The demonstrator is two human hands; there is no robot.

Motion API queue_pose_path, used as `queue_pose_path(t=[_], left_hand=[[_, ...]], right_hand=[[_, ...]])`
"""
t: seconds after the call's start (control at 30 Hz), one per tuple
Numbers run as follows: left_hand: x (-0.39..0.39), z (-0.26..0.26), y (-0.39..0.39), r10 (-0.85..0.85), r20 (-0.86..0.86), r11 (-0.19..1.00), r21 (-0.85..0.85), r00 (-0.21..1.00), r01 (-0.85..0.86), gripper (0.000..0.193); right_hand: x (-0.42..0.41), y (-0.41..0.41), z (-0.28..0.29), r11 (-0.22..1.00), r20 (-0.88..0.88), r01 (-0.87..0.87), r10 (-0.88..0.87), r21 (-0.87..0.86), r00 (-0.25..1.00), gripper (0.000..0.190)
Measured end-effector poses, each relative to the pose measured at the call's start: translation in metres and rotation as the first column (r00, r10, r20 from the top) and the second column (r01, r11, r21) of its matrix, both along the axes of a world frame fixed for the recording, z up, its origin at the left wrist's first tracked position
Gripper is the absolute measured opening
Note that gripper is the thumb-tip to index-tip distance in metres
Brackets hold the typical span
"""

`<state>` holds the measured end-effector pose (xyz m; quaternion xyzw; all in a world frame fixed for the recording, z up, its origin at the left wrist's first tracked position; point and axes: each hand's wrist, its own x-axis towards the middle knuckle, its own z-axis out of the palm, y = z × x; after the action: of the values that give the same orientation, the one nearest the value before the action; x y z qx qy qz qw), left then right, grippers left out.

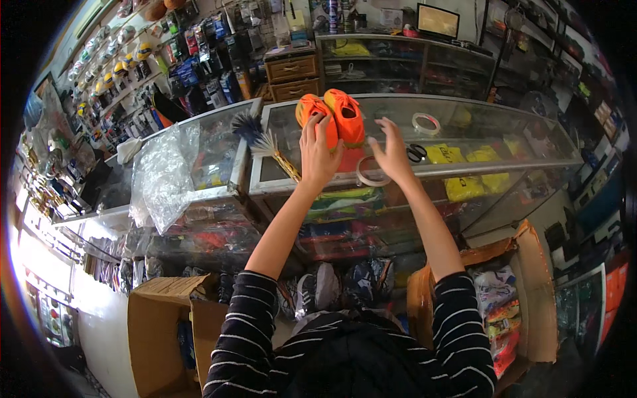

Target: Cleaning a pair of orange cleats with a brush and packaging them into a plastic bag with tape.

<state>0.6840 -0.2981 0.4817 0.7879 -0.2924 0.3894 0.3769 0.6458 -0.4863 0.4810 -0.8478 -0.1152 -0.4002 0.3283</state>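
A pair of bright orange sports shoes stands on the glass counter [393, 107], toes pointing away from me. My left hand [319, 151] lies over the heel and opening of the left shoe [311, 105], fingers on top and thumb along its side. Just right of it is the right shoe [347, 119], its dark opening showing. My right hand [390, 149] hovers apart from the shoes with thumb and fingers spread, holding nothing. Below its palm lies a roll of tape [366, 177], partly hidden. Black-handled scissors [417, 153] lie right of that hand.
A second tape roll [426, 124] sits farther right. Left of the shoes lies a feather duster [266, 144]; clear plastic bags [164, 174] drape over the adjoining counter. Open cardboard boxes stand at my left [154, 328] and right [540, 298], with shoes on the floor between them.
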Motion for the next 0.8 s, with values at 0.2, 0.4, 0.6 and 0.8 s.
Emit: queue_pose_path(t=[0.2, 0.4, 0.6, 0.8], left_hand=[[-0.045, -0.004, -0.052, -0.358, -0.21, 0.928, 0.032, 0.91, 0.372, 0.034], [-0.035, -0.026, -0.105, -0.163, -0.293, 0.932, 0.267, 0.942, 0.244, 0.047], [-0.029, -0.035, -0.108, -0.086, -0.348, 0.91, 0.354, 0.934, 0.216, 0.038], [-0.031, -0.034, -0.111, -0.045, -0.329, 0.939, 0.308, 0.943, 0.152, 0.025]], right_hand=[[-0.067, -0.074, -0.022, 0.974, -0.091, 0.223, -0.219, 0.028, 0.971, 0.035], [-0.078, -0.093, -0.067, 0.86, -0.086, 0.405, -0.449, -0.309, 0.889, 0.035], [-0.072, -0.083, -0.077, 0.843, -0.011, 0.497, -0.51, -0.207, 0.86, 0.032], [-0.073, -0.085, -0.08, 0.841, -0.005, 0.497, -0.51, -0.216, 0.86, 0.031]])
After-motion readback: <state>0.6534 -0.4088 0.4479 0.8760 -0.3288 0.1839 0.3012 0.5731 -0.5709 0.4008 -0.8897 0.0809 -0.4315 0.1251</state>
